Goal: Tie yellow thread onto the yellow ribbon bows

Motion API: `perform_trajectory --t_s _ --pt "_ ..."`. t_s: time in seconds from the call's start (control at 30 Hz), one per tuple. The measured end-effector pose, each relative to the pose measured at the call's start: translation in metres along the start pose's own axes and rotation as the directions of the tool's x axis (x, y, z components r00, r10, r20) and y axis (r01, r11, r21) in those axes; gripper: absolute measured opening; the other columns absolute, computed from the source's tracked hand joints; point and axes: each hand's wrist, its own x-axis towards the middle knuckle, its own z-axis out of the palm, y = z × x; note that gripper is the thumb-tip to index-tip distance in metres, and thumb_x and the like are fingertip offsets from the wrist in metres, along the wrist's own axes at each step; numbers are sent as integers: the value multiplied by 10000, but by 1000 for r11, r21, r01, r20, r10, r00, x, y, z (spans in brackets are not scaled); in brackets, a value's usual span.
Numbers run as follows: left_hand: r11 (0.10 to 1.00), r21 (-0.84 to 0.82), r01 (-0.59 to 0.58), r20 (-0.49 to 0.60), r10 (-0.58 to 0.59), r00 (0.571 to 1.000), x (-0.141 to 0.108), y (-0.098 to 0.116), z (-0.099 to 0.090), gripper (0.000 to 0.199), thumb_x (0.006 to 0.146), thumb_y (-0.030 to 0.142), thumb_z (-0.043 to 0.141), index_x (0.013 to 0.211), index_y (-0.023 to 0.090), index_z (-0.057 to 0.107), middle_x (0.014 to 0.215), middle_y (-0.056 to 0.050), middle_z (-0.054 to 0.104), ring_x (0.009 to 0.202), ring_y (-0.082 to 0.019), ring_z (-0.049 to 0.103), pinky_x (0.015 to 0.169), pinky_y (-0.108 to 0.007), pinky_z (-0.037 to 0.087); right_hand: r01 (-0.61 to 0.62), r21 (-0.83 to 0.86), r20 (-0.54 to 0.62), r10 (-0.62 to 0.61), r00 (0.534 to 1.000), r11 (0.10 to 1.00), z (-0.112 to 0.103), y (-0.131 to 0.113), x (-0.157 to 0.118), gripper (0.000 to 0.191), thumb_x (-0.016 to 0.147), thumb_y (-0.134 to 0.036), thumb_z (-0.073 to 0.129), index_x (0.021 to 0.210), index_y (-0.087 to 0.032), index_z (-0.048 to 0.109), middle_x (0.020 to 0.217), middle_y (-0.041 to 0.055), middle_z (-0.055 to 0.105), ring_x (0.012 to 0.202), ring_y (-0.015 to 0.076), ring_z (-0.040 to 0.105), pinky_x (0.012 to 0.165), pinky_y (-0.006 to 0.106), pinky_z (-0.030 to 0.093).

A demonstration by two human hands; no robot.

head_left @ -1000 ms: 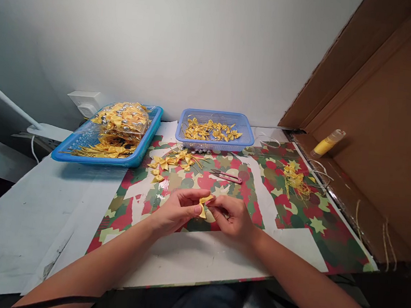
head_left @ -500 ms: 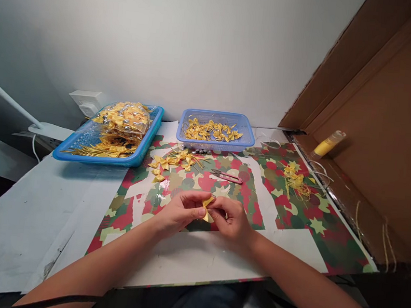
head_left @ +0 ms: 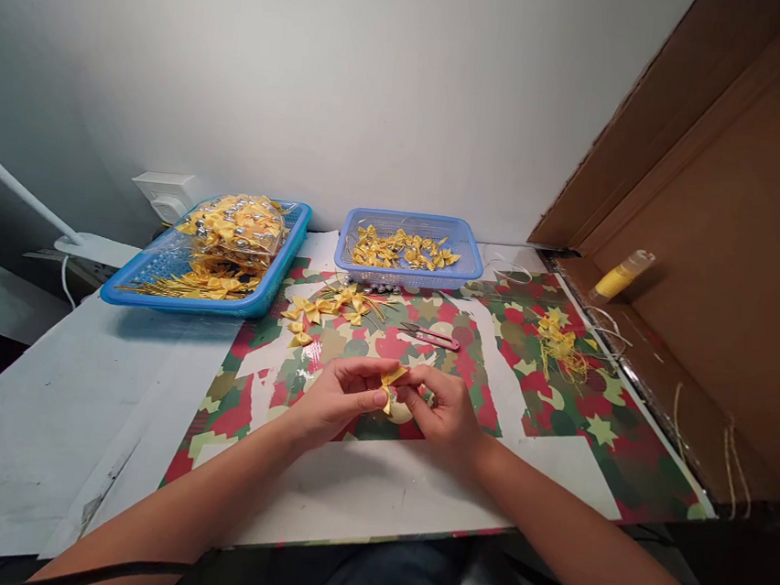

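A small yellow ribbon bow [head_left: 391, 381] is held upright over the near part of the table. My left hand [head_left: 345, 394] pinches it from the left between thumb and fingers. From the right, the thumb and index finger of my right hand [head_left: 440, 403] close on the bow's edge. Just beyond my hands lie several loose yellow bows [head_left: 319, 308] with gold wire stems. A pair of pink-handled thread snips [head_left: 434, 336] rests to their right, and several silver beads [head_left: 380, 287] sit behind them.
At the back left stands a blue basket [head_left: 272, 295] with bagged and loose bows. A lilac-blue basket [head_left: 460, 276] with more bows is against the wall. Yellow thread scraps [head_left: 564, 346] lie on the right, near a yellow thread spool [head_left: 619, 278] by the cardboard wall [head_left: 728, 224].
The bow has turned a little and shifted slightly left between my fingers. My right fingers have opened somewhat around its edge. Everything else on the table stays put.
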Motion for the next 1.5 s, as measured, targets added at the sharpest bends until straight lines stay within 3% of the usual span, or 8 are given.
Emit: perform_trajectory --t_s 0.27,0.67,0.97,1.5 --pt "1000 2 -20 -38 20 999 -1 2 -2 331 505 219 895 816 200 782 802 -58 749 625 -93 607 564 -175 476 24 -14 -7 -24 1000 1000 -1 2 -2 107 875 -162 541 861 -188 644 741 24 695 637 120 618 573 230 476" --pt "1000 6 -7 -32 7 999 -2 3 -2 367 512 217 893 860 200 778 815 -53 737 622 -91 575 572 -199 441 17 -11 -9 -17 1000 1000 -1 2 -3 120 869 -159 541 845 -194 653 724 18 685 614 113 599 556 227 469" --pt "1000 -15 21 6 -21 1000 -1 1 0 361 524 204 887 870 220 783 806 -52 745 715 -124 630 642 -209 459 23 -40 11 -22 1000 999 -1 -1 -4 124 863 -145 536 800 -185 636 664 6 647 537 89 524 506 210 416" --pt "1000 -22 -3 -21 2 1000 -2 4 0 366 506 183 890 855 212 785 829 -66 754 643 -98 622 595 -191 485 42 -37 27 -41 999 998 -4 0 -5 111 853 -124 539 827 -178 632 672 8 638 567 89 528 536 203 425"
